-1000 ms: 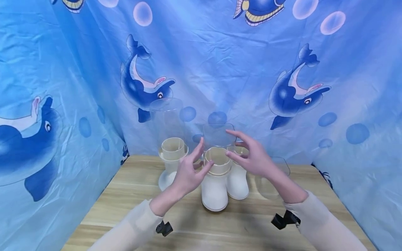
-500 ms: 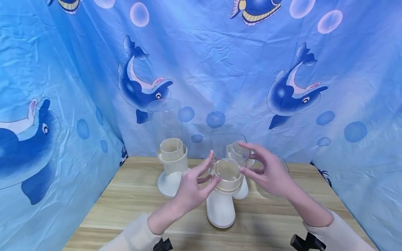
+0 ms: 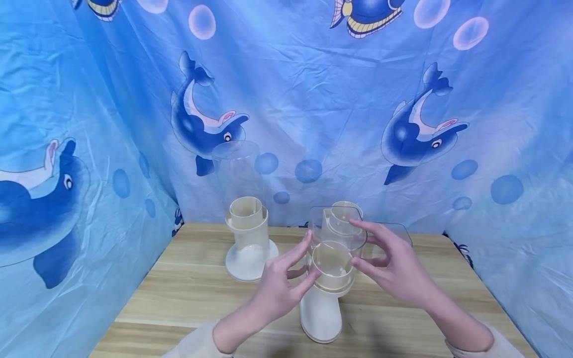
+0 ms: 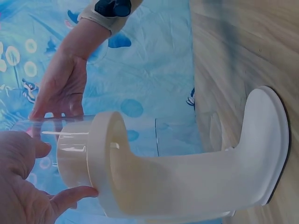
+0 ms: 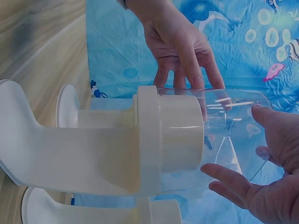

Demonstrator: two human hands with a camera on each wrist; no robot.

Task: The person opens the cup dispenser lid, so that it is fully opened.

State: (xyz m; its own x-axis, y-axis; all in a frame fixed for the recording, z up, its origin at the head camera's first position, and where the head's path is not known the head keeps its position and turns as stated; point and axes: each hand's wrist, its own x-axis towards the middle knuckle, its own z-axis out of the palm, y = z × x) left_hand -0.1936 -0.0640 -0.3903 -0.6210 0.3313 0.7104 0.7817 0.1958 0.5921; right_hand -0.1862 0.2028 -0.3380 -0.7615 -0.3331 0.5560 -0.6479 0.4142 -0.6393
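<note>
A white boot-shaped stand (image 3: 321,318) with a cream collar stands on the table in front of me. A clear plastic cylinder cover (image 3: 319,223) sits around its raised inner ring. My left hand (image 3: 286,278) grips the cover's left side, thumb low by the collar. On the other side my right hand (image 3: 394,261) grips it with curved fingers. The left wrist view shows the left thumb tip at the collar (image 4: 105,163). Seen from the right wrist, both hands hold the see-through wall beyond the inner ring (image 5: 182,140).
A similar white stand (image 3: 250,261) with a tall clear cylinder (image 3: 237,171) is at the left. Another stand's ring (image 3: 346,208) shows behind the held cover. A clear piece (image 3: 396,231) lies at the right rear. Blue dolphin-print curtains (image 3: 313,99) enclose the wooden table (image 3: 197,278).
Both hands, the covered stand and its clear cover have moved toward me and to the right, away from the stand behind. The left stand has stayed in place.
</note>
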